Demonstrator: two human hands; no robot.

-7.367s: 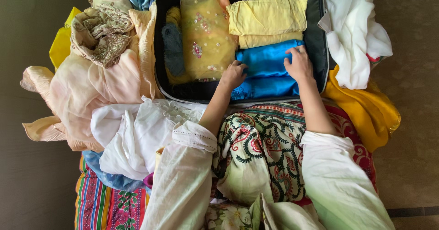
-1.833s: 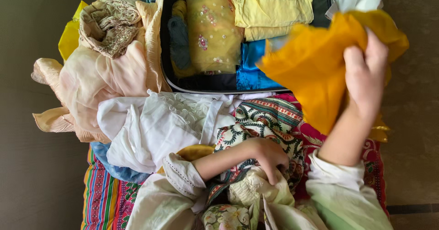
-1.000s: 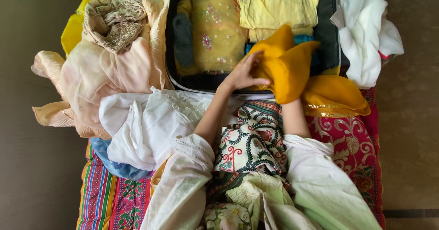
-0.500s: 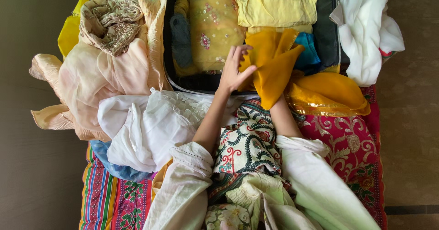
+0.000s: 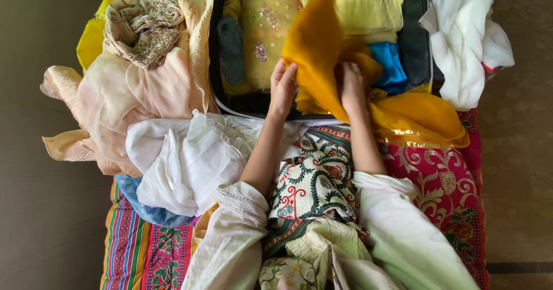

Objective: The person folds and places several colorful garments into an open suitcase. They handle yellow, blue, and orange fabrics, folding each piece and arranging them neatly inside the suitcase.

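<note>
- Head view: left hand [image 5: 283, 88] and right hand [image 5: 352, 87] both pinch a soft mustard cloth [image 5: 322, 54], fingers closed on its folds.
- It drapes (thin, crumpled) over the black suitcase [image 5: 416, 42], above folded blue fabric [image 5: 388, 65].

Both forearms are stretched forward, side by side, with white sleeves pushed up toward the elbows. The left hand [image 5: 283, 88] is held flat, fingers straight (thumb not seen). The right hand [image 5: 352, 86] is curled, fingers bent inward.
</note>
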